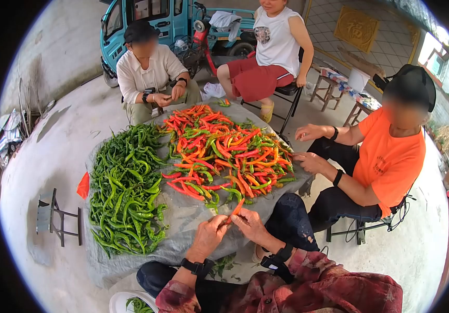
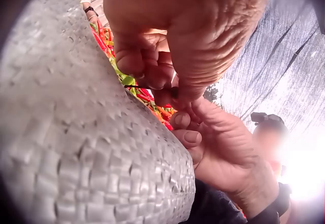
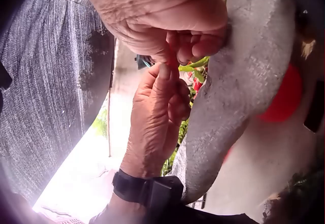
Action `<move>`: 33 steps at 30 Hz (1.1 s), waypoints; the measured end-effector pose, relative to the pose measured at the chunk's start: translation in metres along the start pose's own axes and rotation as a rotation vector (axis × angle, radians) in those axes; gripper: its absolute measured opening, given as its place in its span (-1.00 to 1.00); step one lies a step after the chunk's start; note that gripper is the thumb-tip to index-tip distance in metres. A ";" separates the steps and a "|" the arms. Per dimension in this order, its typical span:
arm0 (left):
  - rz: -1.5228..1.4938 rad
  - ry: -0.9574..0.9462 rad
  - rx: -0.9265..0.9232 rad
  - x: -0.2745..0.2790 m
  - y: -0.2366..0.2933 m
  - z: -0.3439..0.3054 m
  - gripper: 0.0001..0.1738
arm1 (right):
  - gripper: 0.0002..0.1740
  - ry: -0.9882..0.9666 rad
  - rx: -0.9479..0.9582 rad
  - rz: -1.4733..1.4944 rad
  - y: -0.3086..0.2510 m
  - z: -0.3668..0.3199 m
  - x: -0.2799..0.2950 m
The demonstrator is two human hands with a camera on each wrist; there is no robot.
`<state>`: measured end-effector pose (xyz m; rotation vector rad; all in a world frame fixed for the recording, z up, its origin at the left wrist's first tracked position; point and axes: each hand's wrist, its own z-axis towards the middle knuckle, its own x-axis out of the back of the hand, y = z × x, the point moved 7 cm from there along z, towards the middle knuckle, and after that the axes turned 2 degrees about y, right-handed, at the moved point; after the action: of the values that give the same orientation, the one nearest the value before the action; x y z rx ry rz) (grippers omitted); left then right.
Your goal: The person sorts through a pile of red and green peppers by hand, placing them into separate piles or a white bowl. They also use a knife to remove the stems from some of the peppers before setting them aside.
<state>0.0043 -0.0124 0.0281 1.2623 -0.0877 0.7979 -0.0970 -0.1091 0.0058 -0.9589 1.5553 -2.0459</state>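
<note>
Close to the front edge of the covered table, both hands meet around one orange-red chili pepper [image 1: 238,206]. My left hand [image 1: 210,237] pinches its lower end, and my right hand [image 1: 250,225] grips it from the other side. The chili's tip points up and away, toward the pile of red and mixed chilies [image 1: 224,151]. In the left wrist view a thin dark stem [image 2: 136,87] sticks out by the left fingers. The right wrist view has the thumbs nearly together, with the fingers hiding most of the chili.
A heap of green chilies [image 1: 128,193] covers the table's left side on a grey woven sheet [image 1: 182,214]. People sit at the far side and right. A folding stool [image 1: 57,216] stands left, and a white bucket [image 1: 122,301] holding green chilies is at the bottom.
</note>
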 end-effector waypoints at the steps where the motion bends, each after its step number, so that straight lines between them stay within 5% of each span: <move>1: -0.002 -0.003 0.002 -0.002 -0.002 -0.001 -0.77 | -0.75 0.001 -0.004 0.000 0.000 0.000 0.002; 7: -0.145 -0.033 0.061 -0.008 -0.011 -0.002 -0.82 | -0.77 0.020 0.233 -0.107 -0.030 -0.003 -0.002; 9: -0.470 0.024 0.225 -0.008 -0.021 -0.004 -0.82 | -0.77 0.090 0.419 -0.131 -0.044 -0.008 -0.002; 12: -0.606 0.137 0.170 -0.003 -0.029 -0.004 -0.82 | -0.76 -0.150 0.173 -0.165 -0.023 -0.011 -0.015; 15: -0.745 0.056 0.347 -0.007 -0.033 -0.009 -0.85 | -0.78 -0.062 0.291 -0.146 -0.028 -0.015 -0.019; 25: -0.803 -0.050 0.401 -0.007 -0.025 -0.010 -0.79 | -0.85 -0.098 0.230 -0.122 -0.031 -0.017 -0.019; 28: -0.765 0.062 0.406 -0.002 -0.041 -0.011 -0.79 | -0.82 -0.014 0.274 -0.106 -0.036 -0.015 -0.009; 30: -0.273 0.251 0.284 0.023 -0.040 -0.005 -0.80 | -0.81 0.074 0.189 -0.112 -0.034 -0.007 0.007; 31: -0.272 0.249 0.285 0.024 -0.037 -0.002 -0.80 | -0.81 0.075 0.188 -0.111 -0.031 -0.002 0.011; 33: 0.240 0.354 0.034 0.035 -0.007 0.007 -0.79 | -0.80 0.179 0.208 -0.040 -0.021 0.010 0.026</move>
<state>0.0364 -0.0023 0.0419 1.1373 0.0619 1.2243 -0.1059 -0.1272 0.0341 -0.7532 1.3808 -2.3222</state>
